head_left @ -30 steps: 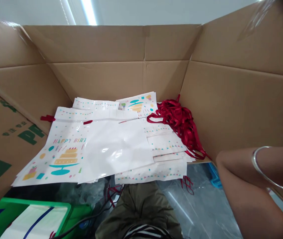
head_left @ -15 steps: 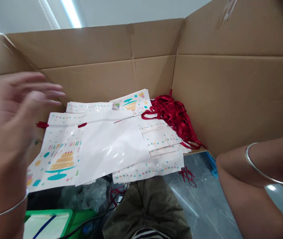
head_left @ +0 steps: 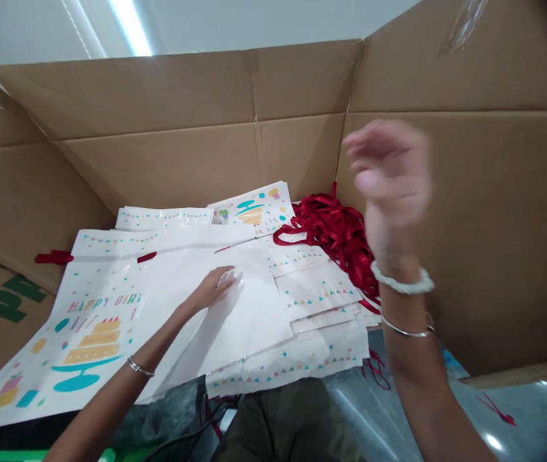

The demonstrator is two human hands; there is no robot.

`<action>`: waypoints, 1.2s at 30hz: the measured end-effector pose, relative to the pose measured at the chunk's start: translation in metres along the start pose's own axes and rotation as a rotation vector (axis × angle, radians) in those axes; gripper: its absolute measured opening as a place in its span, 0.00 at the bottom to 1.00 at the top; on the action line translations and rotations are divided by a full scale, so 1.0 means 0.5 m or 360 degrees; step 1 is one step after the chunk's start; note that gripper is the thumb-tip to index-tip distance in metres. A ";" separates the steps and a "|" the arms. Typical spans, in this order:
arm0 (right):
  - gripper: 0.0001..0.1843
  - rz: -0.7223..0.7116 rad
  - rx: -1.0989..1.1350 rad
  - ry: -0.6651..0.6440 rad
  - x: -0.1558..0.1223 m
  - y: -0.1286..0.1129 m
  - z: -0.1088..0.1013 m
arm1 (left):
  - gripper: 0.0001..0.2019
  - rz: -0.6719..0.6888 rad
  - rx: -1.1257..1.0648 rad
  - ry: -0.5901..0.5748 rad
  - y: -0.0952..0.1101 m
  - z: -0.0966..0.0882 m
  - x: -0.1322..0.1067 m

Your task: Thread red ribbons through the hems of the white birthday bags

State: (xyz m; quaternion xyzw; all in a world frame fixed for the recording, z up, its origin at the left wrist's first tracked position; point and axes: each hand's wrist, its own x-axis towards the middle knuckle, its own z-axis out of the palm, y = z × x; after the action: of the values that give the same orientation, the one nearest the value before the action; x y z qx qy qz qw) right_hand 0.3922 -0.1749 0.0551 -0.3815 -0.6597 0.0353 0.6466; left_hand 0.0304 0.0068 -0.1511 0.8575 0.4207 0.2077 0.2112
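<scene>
My left hand (head_left: 213,287) is on a blank white plastic sheet (head_left: 249,314), thumb and fingers closed on its surface. My right hand (head_left: 391,176) is raised in front of the box's right wall, fingers curled but smeared by motion; anything in them cannot be made out. Beneath the blank sheet lies a birthday-print sheet (head_left: 93,346) with a cake picture. A short red ribbon end (head_left: 147,257) shows near its top, another (head_left: 54,257) at its left edge. A thin needle-like rod (head_left: 235,245) lies across the white sheet, its right end by a red ribbon loop.
A heap of red ribbon (head_left: 333,224) fills the back right corner beside more printed sheets (head_left: 254,208). Tall cardboard walls (head_left: 158,154) stand behind and to both sides. Below are a black cable (head_left: 177,443), a green container edge (head_left: 107,455) and ribbon scraps on the floor.
My left hand has come down from the raised left onto the white sheet. My right hand has risen from the lower right to in front of the right wall. The view has shifted slightly.
</scene>
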 end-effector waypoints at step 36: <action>0.20 0.0790 -0.0063 0.0200 0.140 0.490 0.185 | 0.20 0.0105 0.0196 0.0363 -0.048 0.129 0.005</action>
State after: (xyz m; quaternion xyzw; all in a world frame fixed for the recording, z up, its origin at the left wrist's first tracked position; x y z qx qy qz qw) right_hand 0.4320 0.0779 -0.0342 -0.5458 -0.5048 0.1560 0.6503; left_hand 0.0507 0.0101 -0.2168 0.8530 0.4256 0.2844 0.1019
